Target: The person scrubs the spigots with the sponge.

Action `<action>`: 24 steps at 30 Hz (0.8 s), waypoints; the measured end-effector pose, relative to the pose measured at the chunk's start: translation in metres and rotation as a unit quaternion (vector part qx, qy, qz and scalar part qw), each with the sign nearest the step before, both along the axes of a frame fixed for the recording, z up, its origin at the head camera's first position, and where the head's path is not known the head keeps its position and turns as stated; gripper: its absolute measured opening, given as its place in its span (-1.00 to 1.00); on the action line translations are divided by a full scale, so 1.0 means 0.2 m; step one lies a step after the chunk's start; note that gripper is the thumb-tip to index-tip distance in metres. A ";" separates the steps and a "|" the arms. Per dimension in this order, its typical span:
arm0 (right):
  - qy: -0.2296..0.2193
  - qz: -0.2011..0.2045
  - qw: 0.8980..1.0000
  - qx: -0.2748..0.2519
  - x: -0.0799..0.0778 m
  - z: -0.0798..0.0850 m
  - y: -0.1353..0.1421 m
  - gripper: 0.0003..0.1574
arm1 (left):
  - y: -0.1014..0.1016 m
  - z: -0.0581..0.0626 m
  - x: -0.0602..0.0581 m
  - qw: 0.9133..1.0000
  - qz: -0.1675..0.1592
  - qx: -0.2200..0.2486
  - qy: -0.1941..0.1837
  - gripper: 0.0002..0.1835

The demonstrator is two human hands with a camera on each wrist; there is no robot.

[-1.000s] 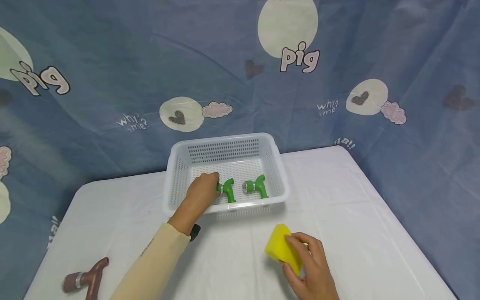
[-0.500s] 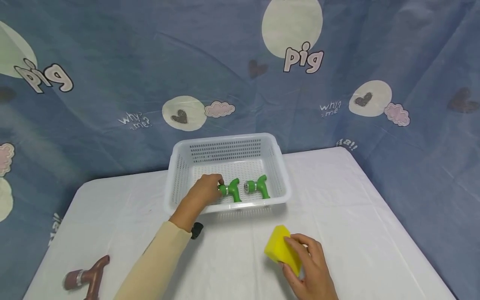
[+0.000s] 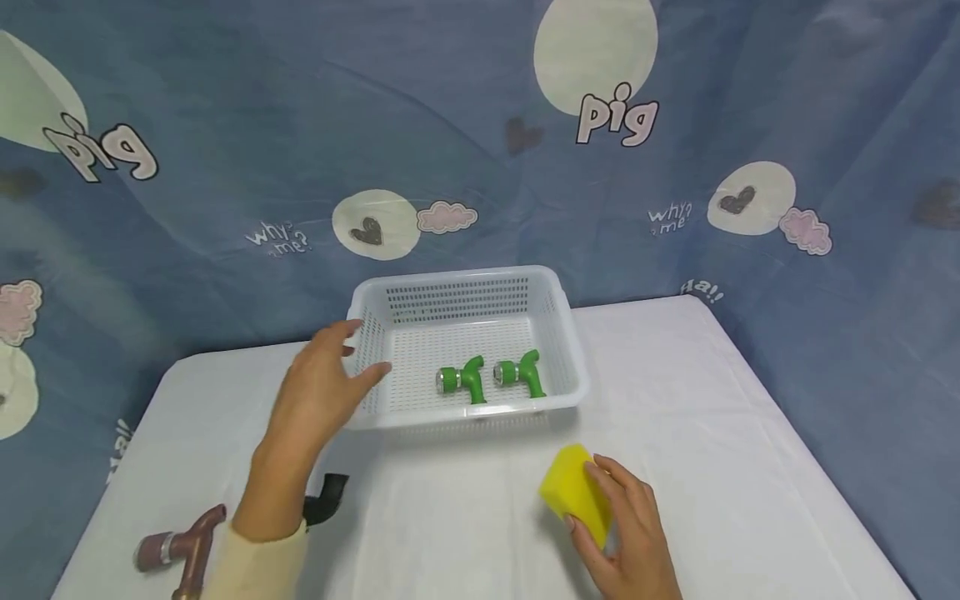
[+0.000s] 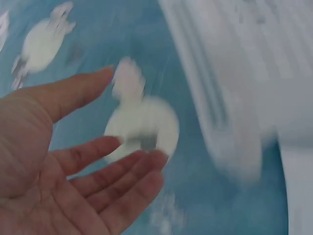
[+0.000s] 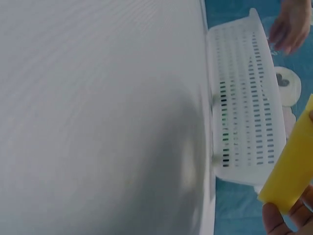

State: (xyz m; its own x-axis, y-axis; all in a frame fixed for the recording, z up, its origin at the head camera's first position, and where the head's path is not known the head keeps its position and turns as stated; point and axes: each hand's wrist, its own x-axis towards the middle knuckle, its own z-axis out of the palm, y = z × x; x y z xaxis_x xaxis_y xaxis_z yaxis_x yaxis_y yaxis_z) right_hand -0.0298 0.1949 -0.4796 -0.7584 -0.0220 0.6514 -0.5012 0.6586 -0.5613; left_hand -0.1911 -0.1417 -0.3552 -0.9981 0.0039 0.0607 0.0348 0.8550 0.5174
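Observation:
My left hand (image 3: pixel 318 387), fingers spread and holding nothing, hovers over the left end of a white perforated basket (image 3: pixel 480 410). Two green taps with silvery collars lie in the basket: one (image 3: pixel 468 379) near the middle, the other (image 3: pixel 525 372) to its right. In front of the basket, my right hand (image 3: pixel 628 533) pinches a yellow sponge (image 3: pixel 577 492) between thumb and fingers. The right wrist view shows the sponge (image 5: pixel 293 161) held at the right edge. The left wrist view is blurred, with the open palm (image 4: pixel 73 171) beside the basket's wall (image 4: pixel 210 98).
A brown tap (image 3: pixel 183 546) lies on the white tablecloth (image 3: pixel 450 517) at the front left, beside my left forearm. A blue printed curtain (image 3: pixel 480 150) hangs behind the table and along its sides.
My left hand has let go of the left green tap in the basket and moved left and back, its fingers spreading. My right hand keeps holding the sponge, almost in place.

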 end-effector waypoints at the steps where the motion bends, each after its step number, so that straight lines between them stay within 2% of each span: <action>1: 0.001 -0.001 1.000 -0.001 0.00 0.00 0.00 -0.34 | -0.05 0.02 0.05 1.000 0.026 -0.006 0.006 -0.16; 3: -0.001 -0.003 1.000 -0.001 0.00 0.00 0.00 -0.33 | -0.18 0.04 0.14 0.997 0.078 -0.023 0.006 -0.09; 6: -0.010 -0.009 1.000 0.004 0.00 0.00 0.00 -0.34 | -0.36 -0.01 0.27 0.989 0.137 -0.052 -0.010 0.01; 10: -0.018 -0.012 1.000 0.006 0.01 0.00 0.00 -0.36 | -0.57 -0.19 0.40 0.977 0.183 -0.093 -0.062 0.08; 13: -0.025 -0.009 1.000 0.010 0.01 0.00 0.00 -0.36 | -0.69 -0.33 0.50 0.959 0.214 -0.130 -0.131 0.05; 16: -0.029 -0.009 0.999 0.016 0.01 0.00 0.00 -0.36 | -0.77 -0.46 0.59 0.942 0.234 -0.158 -0.182 -0.03; 18: -0.031 -0.009 0.999 0.019 0.01 0.00 -0.01 -0.35 | -0.80 -0.51 0.63 0.931 0.242 -0.175 -0.210 -0.11; 20: -0.033 -0.008 0.999 0.020 0.01 0.00 -0.01 -0.35 | -0.83 -0.55 0.65 0.924 0.253 -0.186 -0.218 -0.17; 24: -0.037 -0.008 0.999 0.023 0.02 -0.01 -0.01 -0.33 | -0.85 -0.57 0.64 0.918 0.280 -0.170 -0.223 -0.24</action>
State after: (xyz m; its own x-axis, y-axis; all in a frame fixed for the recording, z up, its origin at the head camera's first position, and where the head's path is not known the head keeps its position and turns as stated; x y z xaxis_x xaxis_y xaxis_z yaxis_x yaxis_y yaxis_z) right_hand -0.0263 0.1923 -0.4808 -0.8053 -0.0393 0.5916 -0.4490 0.6921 -0.5652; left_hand -0.0622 -0.3113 -0.4697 -0.7748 -0.5740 -0.2652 -0.6097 0.7892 0.0733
